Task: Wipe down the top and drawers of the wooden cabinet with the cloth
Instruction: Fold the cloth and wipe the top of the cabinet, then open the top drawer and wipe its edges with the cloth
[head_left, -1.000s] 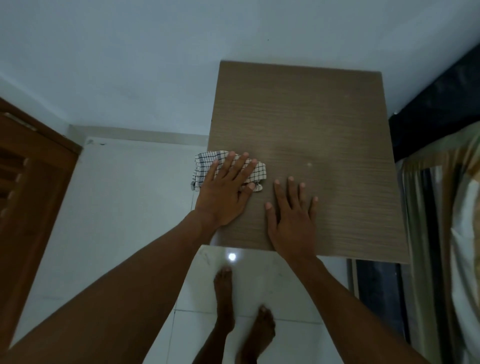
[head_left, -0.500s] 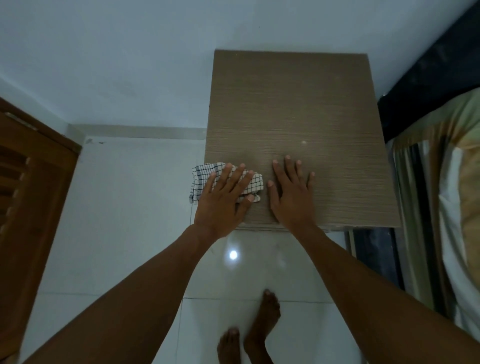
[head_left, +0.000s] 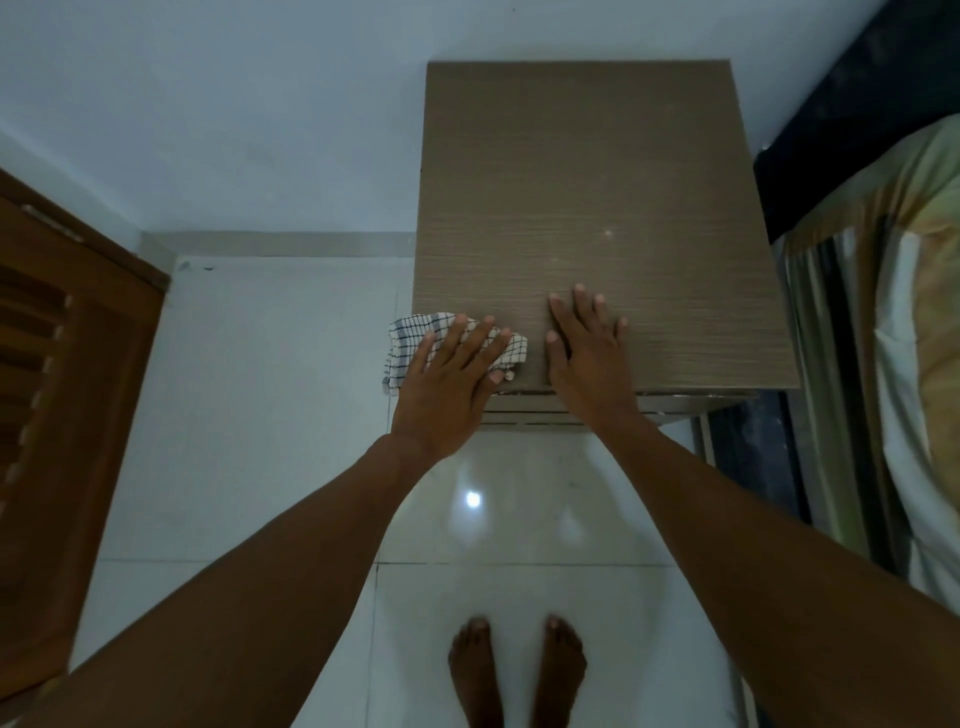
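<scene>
Plants both feet (head_left: 475, 670) side by side now, staggered a moment ago. Presses the left grip (head_left: 448, 384), fingers straight and spread, onto the checked cloth (head_left: 410, 338) at the cabinet (head_left: 597, 182) top's lower-left corner, bit hanging off the side. Rests the right grip (head_left: 587, 364) flat, fingers straight, just beside it.

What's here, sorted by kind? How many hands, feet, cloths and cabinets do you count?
Hands: 2, left hand and right hand
Feet: 2, left foot and right foot
Cloths: 1, checked cloth
Cabinets: 1, wooden cabinet
Total: 6
</scene>
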